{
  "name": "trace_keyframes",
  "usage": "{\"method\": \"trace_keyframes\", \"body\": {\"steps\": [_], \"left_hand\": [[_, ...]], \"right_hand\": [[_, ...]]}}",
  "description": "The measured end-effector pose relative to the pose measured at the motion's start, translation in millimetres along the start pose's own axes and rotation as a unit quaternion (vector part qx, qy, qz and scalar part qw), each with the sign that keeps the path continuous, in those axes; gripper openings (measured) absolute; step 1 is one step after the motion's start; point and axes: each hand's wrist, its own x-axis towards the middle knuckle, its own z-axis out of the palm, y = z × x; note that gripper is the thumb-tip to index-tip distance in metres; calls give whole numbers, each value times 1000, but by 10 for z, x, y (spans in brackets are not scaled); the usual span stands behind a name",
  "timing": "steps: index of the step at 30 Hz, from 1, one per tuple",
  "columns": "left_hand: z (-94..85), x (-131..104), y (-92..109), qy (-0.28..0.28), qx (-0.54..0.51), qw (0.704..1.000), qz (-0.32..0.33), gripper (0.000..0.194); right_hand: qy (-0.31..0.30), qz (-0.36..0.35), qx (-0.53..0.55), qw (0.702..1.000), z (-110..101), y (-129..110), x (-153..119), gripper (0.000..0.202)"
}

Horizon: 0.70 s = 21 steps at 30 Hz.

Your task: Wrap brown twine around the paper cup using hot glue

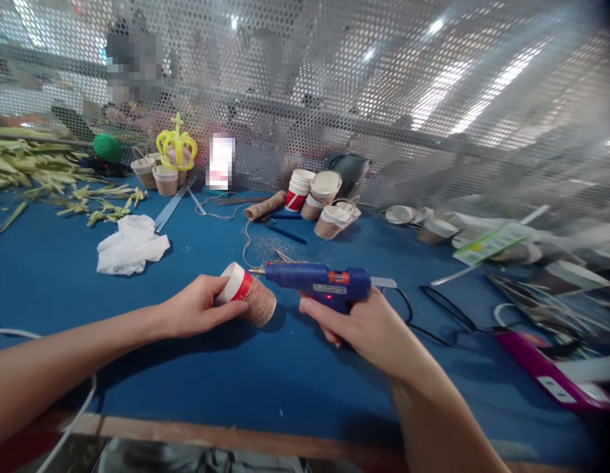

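My left hand (199, 307) grips a paper cup (258, 302), tilted on its side above the blue table. Brown twine is wound round the cup's lower part, and a red and white band shows near its rim. In my right hand (358, 325) is a blue glue gun (314, 279) with a small red light lit on its side. Its metal nozzle points left and is at the cup, close to the edge of the twine; whether it touches I cannot tell. A clear glue stick (383, 282) pokes out of the gun's back. Twine runs from the cup toward a twine roll (265, 207).
Stacked paper cups (299, 190) and twine-wrapped cups (331, 220) stand by the mesh panel (265, 85). A crumpled white tissue (132, 246), a yellow crown-shaped piece (176, 148) and dried husks (29, 161) lie left. A purple power strip (545, 371) and black cord (447, 305) are right.
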Motion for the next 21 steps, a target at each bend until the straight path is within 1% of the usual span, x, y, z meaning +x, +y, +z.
{"method": "trace_keyframes", "body": {"steps": [4, 6, 15, 18, 21], "left_hand": [[-1, -6, 11, -5, -13, 1000, 19, 27], [1, -7, 4, -4, -15, 1000, 16, 27], [4, -3, 16, 3, -8, 1000, 4, 28], [7, -1, 13, -3, -15, 1000, 1, 28], [15, -3, -1, -4, -16, 1000, 2, 28]], "right_hand": [[-18, 7, -30, 999, -21, 20, -29, 24], [-27, 6, -44, 999, -37, 36, -51, 26], [-23, 11, -74, 997, -35, 4, -54, 34], [-31, 6, -65, 997, -36, -12, -54, 32], [-20, 2, -67, 998, -45, -15, -66, 30]]}}
